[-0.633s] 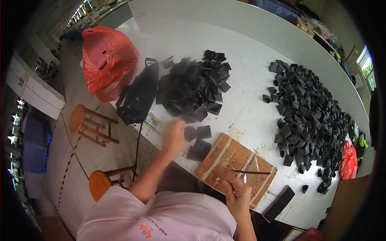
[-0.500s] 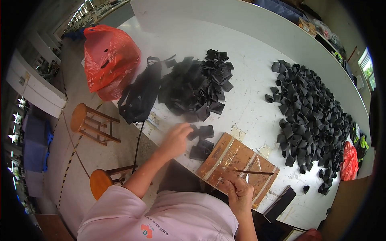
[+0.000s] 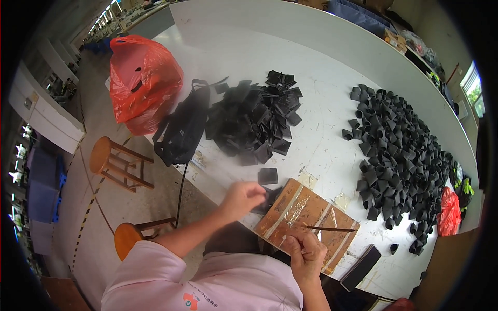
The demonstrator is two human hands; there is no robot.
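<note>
My left hand (image 3: pixel 240 201) is closed, its fingertips at a blurred flat black piece (image 3: pixel 271 195) just left of the board; it appears to pinch this piece. Another black square (image 3: pixel 268 176) lies flat a little farther off. Over the near edge of a brown board (image 3: pixel 282 220) with clear tape strips, my right hand (image 3: pixel 307 251) is pinched closed. A small pale tip shows by its thumb; what it grips is mostly hidden. A thin dark stick (image 3: pixel 332 228) lies across the board, just beyond those fingers.
Beyond my left hand is a heap of flat black pieces (image 3: pixel 249 119), beside a black bag (image 3: pixel 184 127) and a red plastic bag (image 3: pixel 145 83). Folded black loops (image 3: pixel 399 150) are piled at right. A dark block (image 3: pixel 360 268) lies near the table edge. Wooden stools (image 3: pixel 101 155) stand left.
My left hand has come nearer, toward the board, from the loose black squares. One of those squares is gone from its place. The right hand stays pinched over the board.
</note>
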